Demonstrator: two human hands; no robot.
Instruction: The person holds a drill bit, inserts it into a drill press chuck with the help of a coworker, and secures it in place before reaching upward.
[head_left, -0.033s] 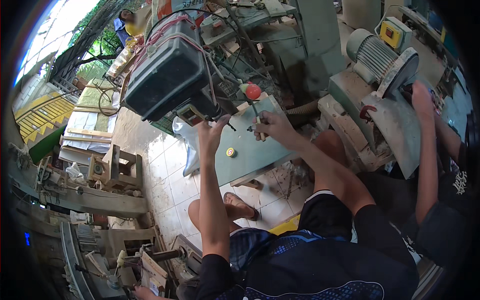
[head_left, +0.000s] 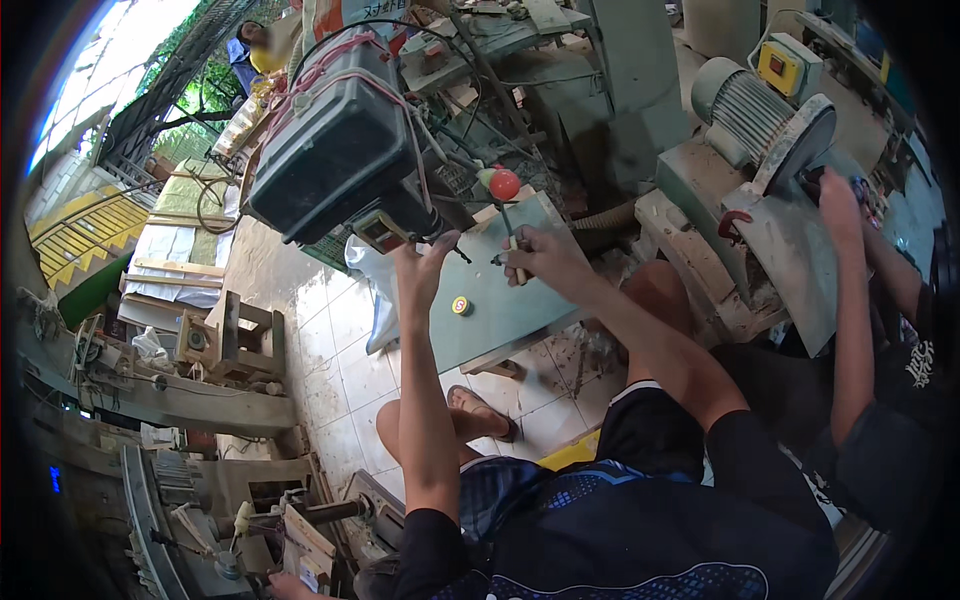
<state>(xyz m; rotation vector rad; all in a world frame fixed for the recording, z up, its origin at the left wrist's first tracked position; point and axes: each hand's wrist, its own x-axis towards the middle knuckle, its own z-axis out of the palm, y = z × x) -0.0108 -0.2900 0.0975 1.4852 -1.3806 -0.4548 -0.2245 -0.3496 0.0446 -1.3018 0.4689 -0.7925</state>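
Pinching a half-hidden tool point(head_left: 515, 246), the right hand point(head_left: 545, 259); left hand point(head_left: 421, 266) at the drill chuck point(head_left: 436, 226), its grip indiscernible.

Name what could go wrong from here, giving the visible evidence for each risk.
The bare left hand is right beside the drill bit; if the bit turned, the hand could be cut.

The right hand pinches a slim pale piece close by, which a turning bit might snatch away.

Farther right, a co-worker's hand is near a grey machine disc; if that is spinning, which I can't tell, skin could be scraped.
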